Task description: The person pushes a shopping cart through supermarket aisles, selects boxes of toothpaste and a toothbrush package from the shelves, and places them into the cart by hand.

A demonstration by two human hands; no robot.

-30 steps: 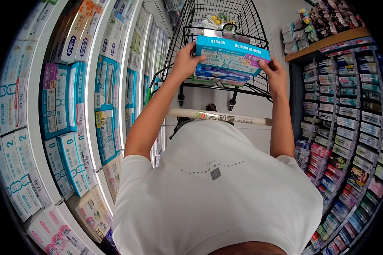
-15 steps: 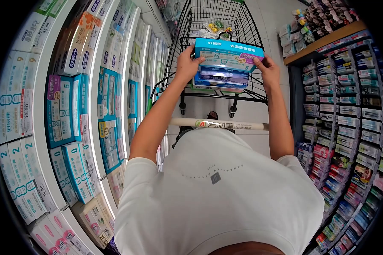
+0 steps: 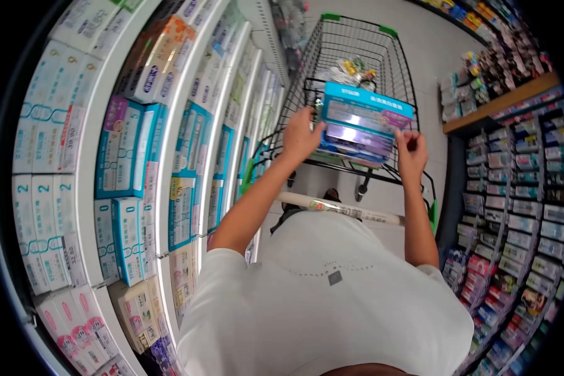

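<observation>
A blue and white box (image 3: 368,108) with a purple patch lies on top of a stack of boxes, above a shiny purple one (image 3: 359,136), at the near end of the shopping cart (image 3: 413,88). My left hand (image 3: 302,135) is at the box's left end, thumb and fingers apart. Just off its lower right corner is my right hand (image 3: 412,153), fingers loosely bent and apart. Neither hand grips the box.
The cart handle (image 3: 382,216) crosses in front of my body. Shelves of boxed goods (image 3: 128,144) stand close on the left. A rack of small packs (image 3: 507,207) lines the right. A package with yellow items (image 3: 354,70) lies inside the cart.
The blue and white box has come down onto the stack, and both hands have let go of its ends. The view has shifted, showing more of the cart's far end.
</observation>
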